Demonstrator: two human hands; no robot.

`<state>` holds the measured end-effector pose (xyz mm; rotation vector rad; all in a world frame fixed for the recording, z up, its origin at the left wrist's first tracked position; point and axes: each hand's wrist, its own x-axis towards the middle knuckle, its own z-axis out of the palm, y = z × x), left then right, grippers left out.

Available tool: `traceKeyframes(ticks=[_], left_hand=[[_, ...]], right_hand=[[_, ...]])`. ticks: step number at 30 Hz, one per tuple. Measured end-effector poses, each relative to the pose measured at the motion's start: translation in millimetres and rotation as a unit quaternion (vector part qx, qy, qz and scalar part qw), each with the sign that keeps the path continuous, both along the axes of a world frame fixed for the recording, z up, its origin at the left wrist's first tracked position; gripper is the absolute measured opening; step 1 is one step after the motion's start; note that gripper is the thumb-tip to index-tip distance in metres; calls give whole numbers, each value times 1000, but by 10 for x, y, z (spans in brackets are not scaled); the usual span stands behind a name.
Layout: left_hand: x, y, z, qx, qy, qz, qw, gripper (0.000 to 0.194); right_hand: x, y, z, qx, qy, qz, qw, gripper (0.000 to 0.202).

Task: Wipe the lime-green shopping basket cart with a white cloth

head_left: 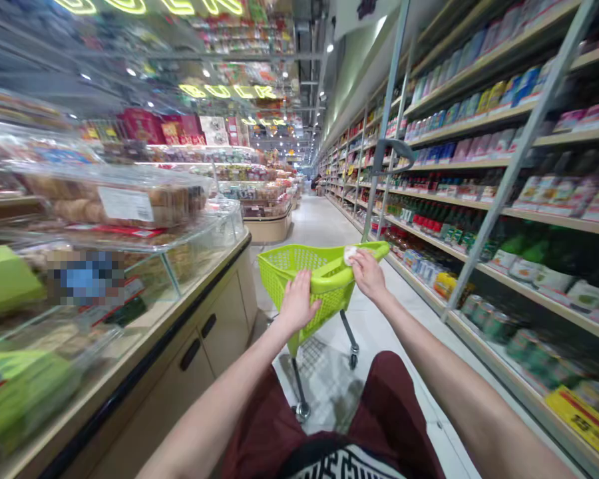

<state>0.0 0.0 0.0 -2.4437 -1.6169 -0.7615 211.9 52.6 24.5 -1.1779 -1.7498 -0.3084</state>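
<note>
A bright green plastic shopping cart [304, 259] with a perforated basket stands on wheels in front of me. My left hand [298, 303] rests over the near left part of its rim, fingers curled on the handle edge. Further right, my right hand [367, 269] is closed at the handle, with a small white crumpled item [350, 254] at its fingertips. The basket's inside is only partly visible, and I cannot make out anything in it.
On the left runs a display counter [219, 293] with clear packs of baked goods [124, 199]. Tall shelves [519, 273] of drinks and cans line the right side. Between them a pale tiled aisle [309, 213] leads forward, with a person in the distance.
</note>
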Motion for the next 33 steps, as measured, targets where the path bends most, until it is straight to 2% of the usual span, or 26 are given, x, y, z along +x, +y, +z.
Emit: traceKeyframes(ticks=[3,6,11,16,19,25,33], left_hand=[[134,-39,22,-6,11,5,1000,75],[206,-34,48,-11,23,-1,1000,75],[261,70,44,-33,40,-2,999,76],[388,142,42,-64,54,2,996,79],[407,180,51,-60,52,-15,997,77],[373,338,30,-106,29,23,994,76],[431,371,11,-89,36,32,995,76]], right_hand=[[-196,-163,-28,4,-33,52,998,28],[-195,-216,-24,-3,-43,82,996,28],[20,-161,0,-22,9,25,999,26],[-179,-349,-30,-1,-52,27,998,27],[-225,-415,-47,13,-95,23,995,29],[8,-329,-87,12,-27,-30,999,30],[-166,-344,-191,43,-113,3,993,31]])
